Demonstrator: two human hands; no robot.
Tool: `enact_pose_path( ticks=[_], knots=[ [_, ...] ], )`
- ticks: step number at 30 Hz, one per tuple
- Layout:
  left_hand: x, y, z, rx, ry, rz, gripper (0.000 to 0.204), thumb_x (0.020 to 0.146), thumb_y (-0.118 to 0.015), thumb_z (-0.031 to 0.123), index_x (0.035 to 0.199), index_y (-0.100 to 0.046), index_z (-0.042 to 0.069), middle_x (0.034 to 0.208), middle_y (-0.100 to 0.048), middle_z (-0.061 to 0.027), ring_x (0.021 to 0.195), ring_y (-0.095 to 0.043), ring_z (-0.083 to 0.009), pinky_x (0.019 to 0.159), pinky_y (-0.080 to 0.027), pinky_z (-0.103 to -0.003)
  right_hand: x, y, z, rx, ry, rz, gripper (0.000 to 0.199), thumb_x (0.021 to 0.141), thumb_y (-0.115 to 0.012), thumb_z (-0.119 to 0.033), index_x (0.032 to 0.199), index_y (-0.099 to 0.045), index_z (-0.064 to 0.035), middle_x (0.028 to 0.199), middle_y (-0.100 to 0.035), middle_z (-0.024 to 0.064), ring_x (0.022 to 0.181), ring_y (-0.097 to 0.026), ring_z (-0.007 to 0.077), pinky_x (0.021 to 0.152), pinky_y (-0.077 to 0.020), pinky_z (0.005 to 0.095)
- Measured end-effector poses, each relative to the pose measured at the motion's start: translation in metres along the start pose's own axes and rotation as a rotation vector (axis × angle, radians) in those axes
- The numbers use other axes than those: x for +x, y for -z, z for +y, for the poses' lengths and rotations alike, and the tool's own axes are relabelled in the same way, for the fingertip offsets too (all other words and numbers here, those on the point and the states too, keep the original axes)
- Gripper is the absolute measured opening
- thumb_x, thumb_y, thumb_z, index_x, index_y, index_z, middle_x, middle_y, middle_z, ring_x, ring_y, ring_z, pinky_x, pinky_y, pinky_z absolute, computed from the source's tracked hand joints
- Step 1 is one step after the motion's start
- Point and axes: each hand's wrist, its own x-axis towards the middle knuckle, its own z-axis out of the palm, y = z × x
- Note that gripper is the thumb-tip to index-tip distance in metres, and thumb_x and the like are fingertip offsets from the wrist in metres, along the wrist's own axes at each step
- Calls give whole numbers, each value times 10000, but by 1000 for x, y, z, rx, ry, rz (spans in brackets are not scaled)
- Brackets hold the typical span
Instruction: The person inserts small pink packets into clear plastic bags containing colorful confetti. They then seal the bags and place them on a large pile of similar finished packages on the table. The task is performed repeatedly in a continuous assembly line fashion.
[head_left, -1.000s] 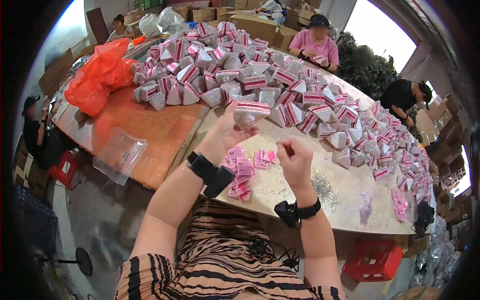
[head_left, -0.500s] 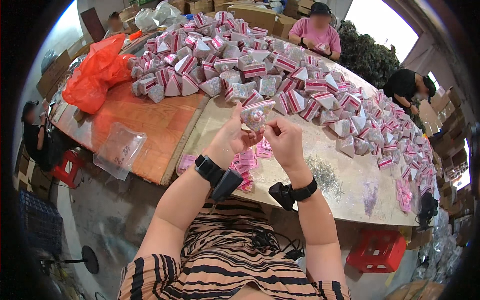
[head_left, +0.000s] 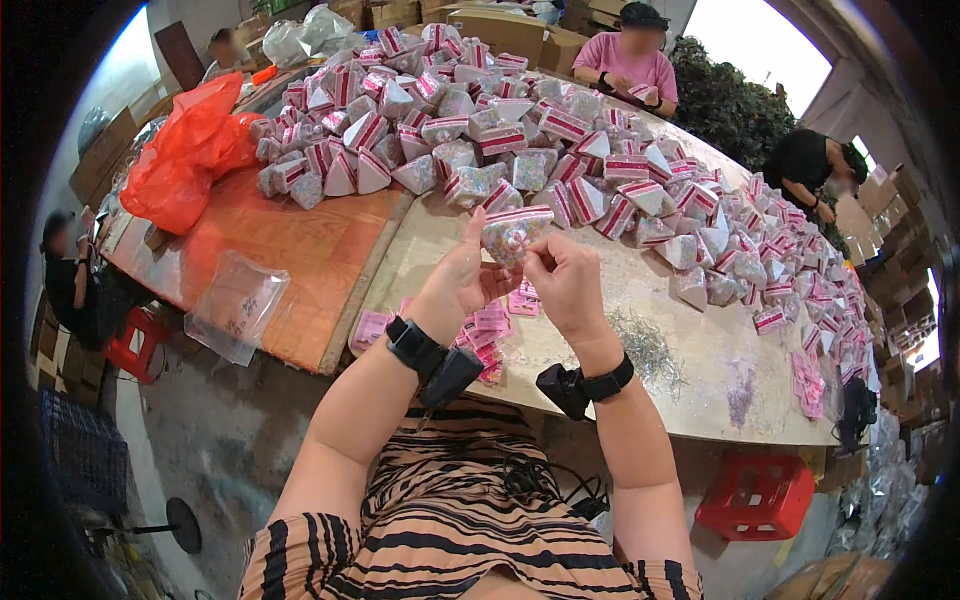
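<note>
My left hand (head_left: 468,268) is wrapped round a fake cake slice (head_left: 512,232), a wedge with a speckled pastel face, a pink-and-white striped edge and a pale pink rosette. The slice is held up over the table with its speckled face toward me. My right hand (head_left: 568,280) is closed in a pinch against its lower right side. What those fingertips grip is too small to make out. Beneath my hands, partly hidden by the left wrist, lie pink printed cards (head_left: 488,325). Silvery wire-like strips (head_left: 645,345) are scattered right of my right wrist.
A large heap of similar cake slices (head_left: 450,130) covers the far side of the wooden table (head_left: 560,372). On the left are a red plastic bag (head_left: 185,150) and a clear bag (head_left: 238,305). Co-workers sit around the table. A red stool (head_left: 755,497) stands at lower right.
The cake slice has turned slightly in my left hand, so its striped edge lies more level. My right fingertips stay at its side, and the whole view has shifted a little.
</note>
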Motion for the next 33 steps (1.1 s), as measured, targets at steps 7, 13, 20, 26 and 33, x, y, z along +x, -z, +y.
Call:
enact_pose_path(
  ticks=[7,13,20,26,33],
  knots=[
    [-16,-19,-1,88,-100,109,559,892,-523,614,1107,-540,99,887,-641,-82,655,-637,-177,589,-562,-302,0,5,-9,24,-49,-7,71,780,-626,-31,765,-619,38,604,-589,111,532,-568,138,521,-447,295],
    [-18,-23,-13,245,-388,144,478,907,-557,546,1100,-529,111,881,-640,-65,691,-637,-162,601,-550,-311,-1,7,-5,-175,68,-5,61,793,-639,-21,787,-631,38,631,-612,103,552,-592,132,517,-450,285],
    [-29,-21,-4,153,-172,41,521,911,-514,589,1093,-592,107,874,-651,-57,706,-625,-161,674,-523,-318,-8,31,-7,622,-418,-220,59,840,-670,-22,834,-661,36,711,-669,86,564,-606,93,475,-477,239],
    [-28,-17,-12,158,-126,-66,574,896,-508,624,1072,-636,92,834,-667,-34,704,-623,-152,701,-505,-309,-19,26,7,730,-387,-179,50,852,-661,-7,843,-657,42,683,-655,84,518,-603,102,416,-467,218],
    [-13,3,-17,186,-178,-164,518,916,-520,568,1108,-626,99,927,-680,-32,753,-645,-136,667,-536,-286,-26,4,6,541,-156,29,90,839,-689,-16,837,-619,41,694,-622,49,568,-580,83,477,-454,231]
  ],
)
